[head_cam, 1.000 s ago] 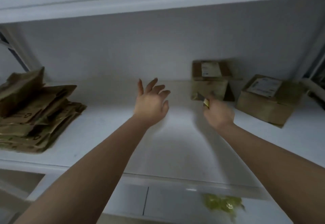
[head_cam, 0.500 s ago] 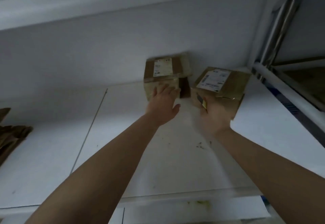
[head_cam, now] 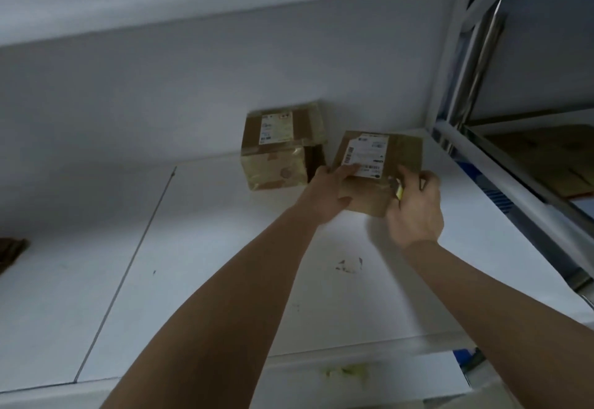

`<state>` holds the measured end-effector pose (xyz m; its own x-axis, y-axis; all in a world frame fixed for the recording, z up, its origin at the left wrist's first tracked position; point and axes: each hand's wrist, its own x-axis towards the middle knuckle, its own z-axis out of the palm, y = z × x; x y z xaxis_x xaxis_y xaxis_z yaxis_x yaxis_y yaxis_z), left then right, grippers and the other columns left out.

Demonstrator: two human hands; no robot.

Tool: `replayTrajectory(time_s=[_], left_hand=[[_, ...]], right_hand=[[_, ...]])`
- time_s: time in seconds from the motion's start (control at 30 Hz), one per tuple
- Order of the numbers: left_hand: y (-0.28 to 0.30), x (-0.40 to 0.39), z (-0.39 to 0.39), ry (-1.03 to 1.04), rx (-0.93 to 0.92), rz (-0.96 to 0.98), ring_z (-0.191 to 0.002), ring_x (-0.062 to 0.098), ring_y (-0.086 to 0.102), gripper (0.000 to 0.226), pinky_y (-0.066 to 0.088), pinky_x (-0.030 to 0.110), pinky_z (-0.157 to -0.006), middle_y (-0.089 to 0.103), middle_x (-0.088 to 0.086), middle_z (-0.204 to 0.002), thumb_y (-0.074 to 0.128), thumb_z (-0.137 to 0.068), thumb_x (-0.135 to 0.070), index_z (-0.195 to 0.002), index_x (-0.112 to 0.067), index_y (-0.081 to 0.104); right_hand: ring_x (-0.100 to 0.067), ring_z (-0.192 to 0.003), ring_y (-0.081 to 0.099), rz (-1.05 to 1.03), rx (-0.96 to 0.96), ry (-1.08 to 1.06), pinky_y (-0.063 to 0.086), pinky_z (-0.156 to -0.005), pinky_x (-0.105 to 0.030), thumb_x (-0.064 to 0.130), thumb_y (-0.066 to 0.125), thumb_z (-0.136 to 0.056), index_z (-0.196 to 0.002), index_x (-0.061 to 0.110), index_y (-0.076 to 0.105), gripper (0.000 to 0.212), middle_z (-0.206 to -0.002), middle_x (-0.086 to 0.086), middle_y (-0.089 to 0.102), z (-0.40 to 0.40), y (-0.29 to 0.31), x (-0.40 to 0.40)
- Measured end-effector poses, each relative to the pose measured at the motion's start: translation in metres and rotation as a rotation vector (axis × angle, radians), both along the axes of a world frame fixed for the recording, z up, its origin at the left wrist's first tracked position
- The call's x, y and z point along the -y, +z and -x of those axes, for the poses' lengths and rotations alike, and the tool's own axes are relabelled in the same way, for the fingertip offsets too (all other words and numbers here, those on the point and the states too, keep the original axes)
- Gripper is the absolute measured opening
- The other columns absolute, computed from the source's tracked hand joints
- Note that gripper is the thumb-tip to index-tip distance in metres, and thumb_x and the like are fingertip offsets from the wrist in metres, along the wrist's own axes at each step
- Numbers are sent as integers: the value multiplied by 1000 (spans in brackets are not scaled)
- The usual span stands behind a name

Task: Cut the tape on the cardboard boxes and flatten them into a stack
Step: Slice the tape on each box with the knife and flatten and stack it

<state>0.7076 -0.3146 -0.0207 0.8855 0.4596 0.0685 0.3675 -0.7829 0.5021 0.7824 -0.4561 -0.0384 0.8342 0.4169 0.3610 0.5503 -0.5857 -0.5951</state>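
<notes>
both hands on the near box

the left hand (head_cam: pixel 324 195) grips the near-left corner of the right box (head_cam: pixel 379 172), its thumb lying on top by the white label (head_cam: pixel 366 156) and its fingers under or behind the side. the right hand (head_cam: pixel 414 207) is closed round a small yellow cutter (head_cam: pixel 398 190) and sits against the box's near-right edge, fingers curled; whether the blade touches the cardboard cannot be told. the hands are apart, one at each near corner of the box.

this box lies tilted on the white shelf (head_cam: pixel 193 280), close to the shelf's right rear corner. just left of it and farther back, against the wall, stands a second box (head_cam: pixel 276 151) with its own label on top and shiny tape across its front; the two boxes are near each other, a dark gap between them. at the far left edge a brown bit of flattened cardboard (head_cam: pixel 11 252) shows. a metal rack post (head_cam: pixel 475 64) rises on the right.
</notes>
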Motion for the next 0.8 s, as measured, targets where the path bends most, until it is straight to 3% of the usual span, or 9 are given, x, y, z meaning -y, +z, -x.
replayTrajectory(time_s=[0.1, 0.17, 0.27, 0.43, 0.53, 0.6, 0.7, 0.8], left_hand=[[0, -3, 29, -8, 55, -28, -126, 31, 44, 54, 35, 31, -104, 44, 16, -141, 61, -90, -12, -142, -16, 45], [3, -7, 56, -26, 84, -18, -128, 27, 45, 51, 35, 27, -103, 46, 11, -144, 62, -90, -10, -138, -14, 49], [6, -16, 98, 23, 101, 40, -121, 22, 51, 49, 38, 16, -95, 50, 7, -141, 64, -89, -11, -136, -16, 52], [7, -27, 188, 214, 129, 58, -98, 15, 59, 42, 37, 5, -79, 62, 3, -125, 67, -89, -17, -130, -22, 60], [13, -28, 263, 347, 141, 45, -81, 3, 56, 40, 37, 0, -71, 66, 1, -117, 70, -87, -17, -126, -22, 64], [18, -23, 315, 426, 122, 42, -88, 5, 60, 43, 42, 3, -76, 65, -1, -121, 73, -85, -19, -126, -20, 64], [25, -11, 384, 546, 71, 40, -97, 9, 63, 49, 52, 19, -84, 65, -3, -122, 76, -81, -30, -127, -18, 63], [33, 8, 427, 642, 9, 40, -91, 8, 63, 52, 54, 29, -85, 66, -5, -114, 75, -79, -42, -125, -20, 63]], right_hand=[[-37, -83, 55, -14, -3, -17, 46, -69, -40, 14, 54, -86, -126, 14, 48, 40, -127, -17, 35, 14, -1, -4], [-29, -69, 47, -26, -5, -47, 39, -61, -34, 16, 53, -87, -121, 12, 48, 34, -123, -17, 35, 30, 1, -9], [-23, -63, 40, -36, -11, -17, 33, -56, -31, 18, 56, -88, -116, 12, 46, 30, -121, -15, 36, 64, 4, -18], [-24, -61, 48, -18, -27, 165, 36, -54, -30, 18, 59, -86, -114, 14, 47, 30, -122, -13, 36, 137, 0, -37], [-28, -67, 55, 17, -32, 328, 38, -56, -32, 19, 59, -86, -115, 16, 48, 31, -123, -11, 36, 193, 4, -55], [-32, -74, 59, 34, -58, 424, 41, -58, -33, 17, 57, -87, -116, 17, 48, 30, -123, -10, 35, 230, 6, -68], [-34, -83, 59, 27, -57, 569, 46, -63, -36, 10, 55, -86, -116, 17, 51, 31, -124, -10, 36, 277, 7, -84], [-33, -113, 46, -5, 7, 706, 48, -77, -40, 5, 54, -86, -119, 12, 56, 35, -129, -12, 39, 307, 11, -106]])
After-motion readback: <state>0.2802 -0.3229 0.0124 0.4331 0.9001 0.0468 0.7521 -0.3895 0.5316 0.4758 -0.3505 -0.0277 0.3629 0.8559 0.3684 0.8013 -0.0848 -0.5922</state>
